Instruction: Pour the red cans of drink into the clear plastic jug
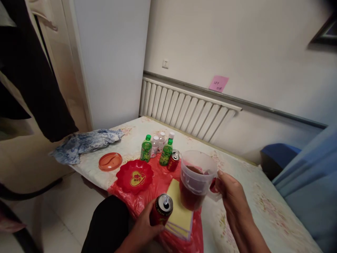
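Jug up, can open: spill watch

Right hand [231, 196] wrapped round the handle of the clear jug [196, 179], dark red drink about half up, held above the yellow pad [180, 207]; left hand [143, 226] closed round the opened red can [161, 210], just below; a tilt of either, I'd judge, soaks the pad and the red plastic sheet [158, 182].

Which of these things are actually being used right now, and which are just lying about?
In use:
left hand gripping red can
right hand holding clear jug by its handle

Lying about:
second red can
two green bottles
red heart dish
orange lid
yellow pad
blue cloth
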Demonstrator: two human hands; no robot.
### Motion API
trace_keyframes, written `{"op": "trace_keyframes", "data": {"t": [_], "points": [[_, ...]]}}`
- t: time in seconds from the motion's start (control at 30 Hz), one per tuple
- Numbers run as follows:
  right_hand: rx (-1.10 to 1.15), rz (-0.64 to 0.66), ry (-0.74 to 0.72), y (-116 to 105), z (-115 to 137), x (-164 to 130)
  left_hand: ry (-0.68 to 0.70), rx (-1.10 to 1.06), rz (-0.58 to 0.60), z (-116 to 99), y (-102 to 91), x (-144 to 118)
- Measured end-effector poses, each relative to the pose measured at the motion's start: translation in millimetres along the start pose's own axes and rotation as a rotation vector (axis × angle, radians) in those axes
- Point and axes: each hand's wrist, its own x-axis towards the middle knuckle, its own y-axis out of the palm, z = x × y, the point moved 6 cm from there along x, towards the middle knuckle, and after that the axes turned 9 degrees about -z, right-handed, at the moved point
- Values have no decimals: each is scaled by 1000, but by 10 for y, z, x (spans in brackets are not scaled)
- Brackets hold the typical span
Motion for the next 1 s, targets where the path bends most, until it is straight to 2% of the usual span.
{"op": "trace_keyframes", "data": {"t": [0.27,0.47,0.7,1.0], "points": [[-251,52,4,-831,214,-248,52,-24,45,-97,332,-15],[-389,94,-30,-1260,325,-353,107,-41,84,-193,572,7],[-435,112,32,-1481,421,-444,127,-7,136,-416,714,-52],[-531,177,13,-1481,568,-520,179,-21,165,-406,822,-120]]}}
